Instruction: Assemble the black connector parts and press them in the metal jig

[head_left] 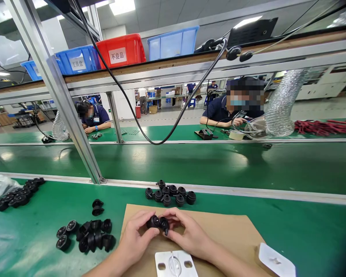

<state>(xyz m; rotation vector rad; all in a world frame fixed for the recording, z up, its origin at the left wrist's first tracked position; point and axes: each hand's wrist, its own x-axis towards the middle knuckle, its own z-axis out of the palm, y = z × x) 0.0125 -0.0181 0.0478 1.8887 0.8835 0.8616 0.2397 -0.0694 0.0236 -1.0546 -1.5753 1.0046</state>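
Above a brown cardboard sheet [227, 231], my left hand [140, 234] pinches a round black part [153, 221] between thumb and fingers. Close beside it, my right hand [187, 232] holds another black part [163, 224] with a short stub pointing down. The two parts meet or nearly meet; the exact contact is too small to tell. Just below the hands lies a white metal plate [161, 271] with two slots and a round recess. Behind the cardboard stands a group of several black round parts [166, 200].
Several black ring-like parts [95, 236] lie at the left, with more by a plastic bag [0, 186]. A white block [276, 261] sits at the right. A metal post [63, 104] and hanging black cable [127, 100] rise ahead. Two people work across the green conveyor [219, 161].
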